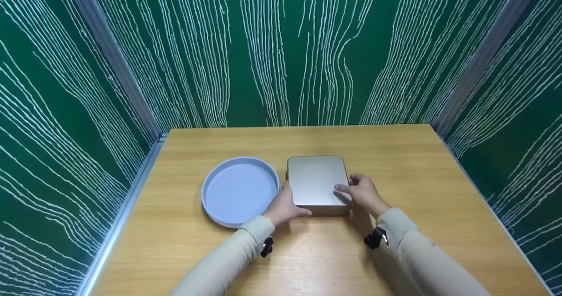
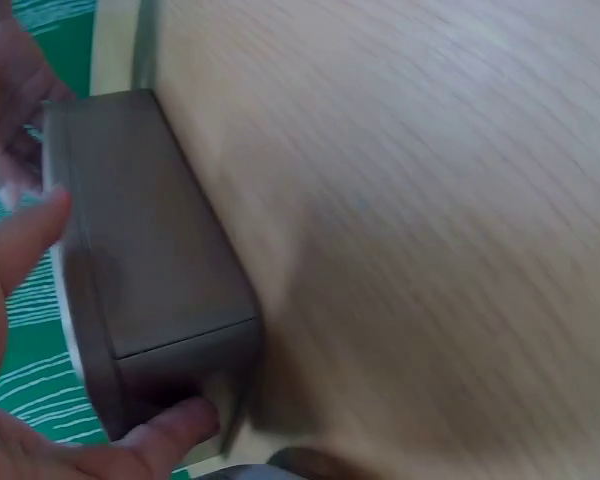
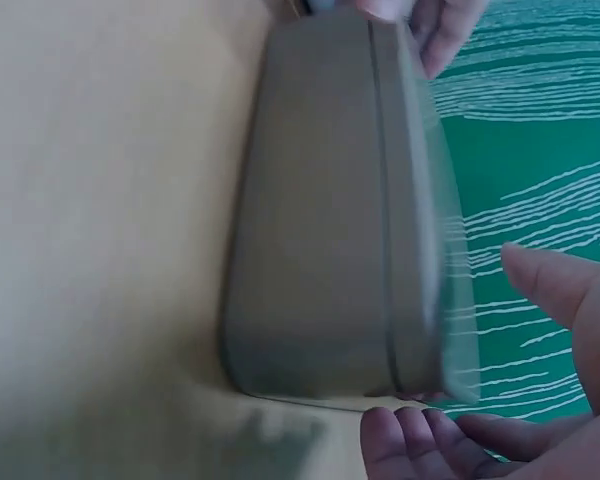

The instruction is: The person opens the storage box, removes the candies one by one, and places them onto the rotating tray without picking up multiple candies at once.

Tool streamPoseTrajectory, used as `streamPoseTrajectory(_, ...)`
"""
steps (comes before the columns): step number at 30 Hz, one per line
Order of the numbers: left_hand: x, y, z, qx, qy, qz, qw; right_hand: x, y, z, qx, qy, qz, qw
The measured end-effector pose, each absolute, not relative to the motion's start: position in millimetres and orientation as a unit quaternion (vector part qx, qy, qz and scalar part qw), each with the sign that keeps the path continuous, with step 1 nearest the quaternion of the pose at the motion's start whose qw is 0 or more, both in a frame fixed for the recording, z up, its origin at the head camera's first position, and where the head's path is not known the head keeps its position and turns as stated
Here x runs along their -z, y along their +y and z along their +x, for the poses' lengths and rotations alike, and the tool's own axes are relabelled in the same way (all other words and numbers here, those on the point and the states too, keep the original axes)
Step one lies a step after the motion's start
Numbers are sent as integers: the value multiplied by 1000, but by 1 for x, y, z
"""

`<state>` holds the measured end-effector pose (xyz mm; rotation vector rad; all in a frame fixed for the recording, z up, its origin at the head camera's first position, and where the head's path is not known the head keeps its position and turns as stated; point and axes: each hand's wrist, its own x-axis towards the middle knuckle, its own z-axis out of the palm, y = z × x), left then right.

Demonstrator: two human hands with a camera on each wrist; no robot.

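A square metal tin [image 1: 318, 180] with a plain matte lid lies flat on the table. A thin seam below its top edge, visible in both wrist views, shows the lid sitting on the body. My left hand [image 1: 283, 205] holds the tin's near left corner, with its thumb along the front and its fingers on the left side. At the right side, my right hand [image 1: 365, 195] is spread around the near right corner. Its thumb and fingers look slightly apart from the tin [image 3: 315, 220] in the right wrist view.
Left of the tin stands a round, shallow, light blue tray [image 1: 240, 193] with a raised rim, close to my left hand. The wooden table [image 1: 175, 261] meets green walls [image 1: 259, 54] with white wavy lines at the back and sides.
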<state>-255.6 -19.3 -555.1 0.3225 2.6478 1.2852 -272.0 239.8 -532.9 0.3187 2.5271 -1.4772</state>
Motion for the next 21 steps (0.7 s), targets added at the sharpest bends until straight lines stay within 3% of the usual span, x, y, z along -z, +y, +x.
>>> streamPoseTrajectory(5, 562, -22, -256, -446, 884, 123, 73, 525, 237, -292, 487, 853, 123, 144)
streamPoseTrajectory(13, 612, -24, -286, -430, 889, 159, 13, 518, 235, -322, 455, 861, 133, 184)
streamPoseTrajectory(21, 598, -24, -285, -446, 884, 129, 50, 515, 236, -342, 434, 863, 135, 219)
